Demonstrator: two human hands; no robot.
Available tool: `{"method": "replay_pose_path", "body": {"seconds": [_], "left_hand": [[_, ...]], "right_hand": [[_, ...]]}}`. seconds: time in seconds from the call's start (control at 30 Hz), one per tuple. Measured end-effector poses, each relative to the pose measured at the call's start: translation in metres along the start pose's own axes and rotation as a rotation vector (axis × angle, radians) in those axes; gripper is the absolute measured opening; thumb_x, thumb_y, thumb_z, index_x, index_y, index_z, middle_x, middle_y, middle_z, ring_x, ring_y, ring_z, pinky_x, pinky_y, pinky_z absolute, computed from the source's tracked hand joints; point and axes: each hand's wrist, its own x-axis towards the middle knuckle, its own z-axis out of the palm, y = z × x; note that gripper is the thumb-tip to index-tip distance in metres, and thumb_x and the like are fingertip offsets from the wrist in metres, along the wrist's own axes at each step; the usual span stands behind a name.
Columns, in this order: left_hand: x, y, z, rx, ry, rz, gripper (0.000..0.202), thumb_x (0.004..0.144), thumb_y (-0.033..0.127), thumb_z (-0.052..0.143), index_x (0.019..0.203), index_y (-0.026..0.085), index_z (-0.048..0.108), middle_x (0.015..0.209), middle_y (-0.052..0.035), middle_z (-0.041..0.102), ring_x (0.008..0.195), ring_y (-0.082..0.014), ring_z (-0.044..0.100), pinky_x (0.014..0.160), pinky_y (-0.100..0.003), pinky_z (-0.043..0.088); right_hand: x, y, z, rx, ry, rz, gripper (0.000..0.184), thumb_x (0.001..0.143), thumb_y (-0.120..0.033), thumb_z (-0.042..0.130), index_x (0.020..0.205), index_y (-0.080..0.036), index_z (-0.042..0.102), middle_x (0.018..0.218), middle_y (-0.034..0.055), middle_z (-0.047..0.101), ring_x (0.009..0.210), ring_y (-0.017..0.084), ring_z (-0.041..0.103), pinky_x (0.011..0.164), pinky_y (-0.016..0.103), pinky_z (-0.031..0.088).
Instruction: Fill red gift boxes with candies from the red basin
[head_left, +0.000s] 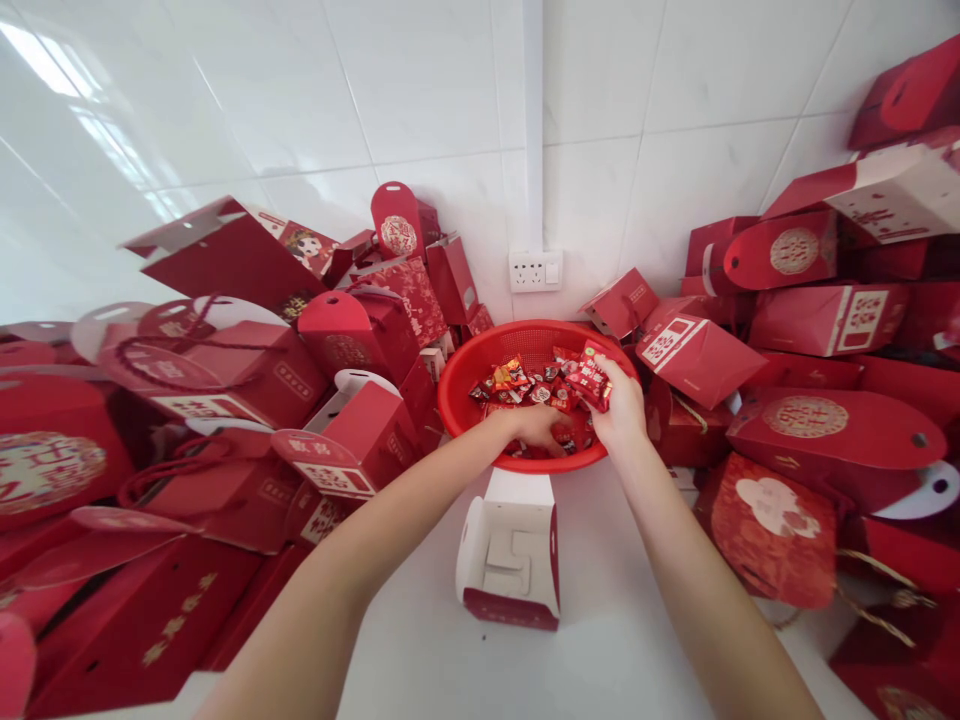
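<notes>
A round red plastic basket (480, 350) stands against the wall, holding wrapped sweets (510, 374) in red and some orange wrappers. My left hand (541, 428) reaches down into the basket among the sweets, its fingers apart and the tips partly hidden. At the basket's right side, my right hand (624, 405) is closed on a shiny red sweet packet (588, 376), held over the rim. Just in front of the basket sits an open gift box (510, 565), white inside and dark red outside, with nothing in it but its folded bottom flaps.
Red gift boxes with cord handles (217, 365) are piled along the left. More red boxes (832, 425) are stacked on the right. Behind the basket is a white tiled wall with a power socket (534, 271). The white tabletop (600, 620) shows between my forearms.
</notes>
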Motion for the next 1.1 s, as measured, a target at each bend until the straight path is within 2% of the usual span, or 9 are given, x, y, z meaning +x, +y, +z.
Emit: {"method": "replay_pose_path", "body": {"seconds": [0.13, 0.27, 0.37, 0.47, 0.53, 0.7, 0.8, 0.97, 1.1], "left_hand": [[0.002, -0.003, -0.004, -0.009, 0.065, 0.006, 0.016, 0.057, 0.023, 0.081, 0.067, 0.019, 0.069, 0.061, 0.0033, 0.063, 0.060, -0.0167, 0.058, 0.063, -0.026, 0.044], [-0.003, -0.004, -0.015, -0.062, 0.251, 0.044, 0.022, 0.064, 0.033, 0.079, 0.073, 0.017, 0.069, 0.072, 0.0019, 0.067, 0.073, -0.0188, 0.062, 0.072, -0.028, 0.047], [-0.011, 0.000, -0.023, -0.111, 0.420, 0.087, 0.026, 0.071, 0.035, 0.074, 0.088, 0.015, 0.070, 0.087, -0.0003, 0.072, 0.085, -0.0203, 0.065, 0.082, -0.030, 0.049], [-0.024, 0.007, -0.026, -0.325, 0.591, 0.177, 0.041, 0.069, 0.040, 0.079, 0.100, 0.014, 0.071, 0.100, -0.0040, 0.074, 0.094, -0.0222, 0.068, 0.088, -0.033, 0.051], [-0.035, 0.012, -0.025, -0.535, 0.654, 0.235, 0.049, 0.065, 0.043, 0.084, 0.102, 0.013, 0.072, 0.103, -0.0066, 0.076, 0.094, -0.0235, 0.069, 0.087, -0.035, 0.053], [-0.069, 0.023, -0.015, -0.768, 0.660, 0.267, 0.057, 0.060, 0.042, 0.091, 0.106, 0.013, 0.073, 0.104, -0.0091, 0.077, 0.094, -0.0245, 0.072, 0.089, -0.039, 0.056], [-0.087, 0.028, -0.008, -0.820, 0.657, 0.287, 0.057, 0.060, 0.040, 0.092, 0.108, 0.014, 0.074, 0.108, -0.0098, 0.078, 0.097, -0.0253, 0.072, 0.090, -0.038, 0.056], [-0.100, 0.028, 0.001, -0.835, 0.697, 0.276, 0.054, 0.071, 0.047, 0.085, 0.113, 0.014, 0.074, 0.118, -0.0118, 0.075, 0.099, -0.0259, 0.072, 0.085, -0.034, 0.057], [-0.100, 0.025, 0.003, -0.819, 0.734, 0.282, 0.055, 0.072, 0.054, 0.082, 0.108, 0.013, 0.076, 0.105, -0.0105, 0.078, 0.089, -0.0242, 0.072, 0.080, -0.034, 0.058]], "right_hand": [[-0.001, 0.000, 0.001, 0.009, 0.030, 0.010, 0.012, 0.067, -0.013, 0.077, 0.072, -0.017, 0.068, 0.062, -0.0023, 0.072, 0.054, 0.012, 0.069, 0.051, 0.020, 0.059], [0.000, 0.001, 0.001, 0.007, 0.031, -0.005, 0.010, 0.067, -0.015, 0.077, 0.072, -0.017, 0.068, 0.062, -0.0017, 0.073, 0.053, 0.013, 0.069, 0.051, 0.022, 0.059], [0.000, 0.000, 0.002, 0.034, 0.026, -0.006, 0.009, 0.066, -0.013, 0.075, 0.072, -0.017, 0.070, 0.064, -0.0017, 0.074, 0.056, 0.013, 0.070, 0.052, 0.021, 0.058], [-0.003, -0.004, 0.006, 0.034, -0.005, 0.011, 0.009, 0.065, -0.011, 0.074, 0.071, -0.017, 0.071, 0.063, -0.0017, 0.074, 0.055, 0.012, 0.069, 0.051, 0.019, 0.057], [-0.008, -0.010, 0.009, 0.022, -0.042, 0.027, 0.009, 0.064, -0.011, 0.076, 0.069, -0.016, 0.071, 0.063, -0.0006, 0.075, 0.054, 0.013, 0.069, 0.051, 0.020, 0.057], [-0.027, -0.027, 0.015, -0.132, -0.317, 0.083, 0.022, 0.060, -0.022, 0.087, 0.078, -0.016, 0.076, 0.069, 0.0029, 0.077, 0.061, 0.018, 0.072, 0.059, 0.025, 0.060], [-0.040, -0.033, 0.017, -0.295, -0.480, 0.001, 0.033, 0.058, -0.031, 0.092, 0.082, -0.016, 0.076, 0.074, 0.0033, 0.078, 0.065, 0.019, 0.072, 0.062, 0.027, 0.060], [-0.053, -0.032, 0.018, -0.515, -0.557, -0.181, 0.030, 0.065, -0.034, 0.090, 0.085, -0.016, 0.076, 0.076, 0.0030, 0.077, 0.069, 0.018, 0.071, 0.066, 0.026, 0.058], [-0.058, -0.032, 0.019, -0.577, -0.559, -0.296, 0.020, 0.069, -0.028, 0.087, 0.081, -0.017, 0.076, 0.076, 0.0026, 0.077, 0.069, 0.017, 0.069, 0.065, 0.024, 0.056]]}}
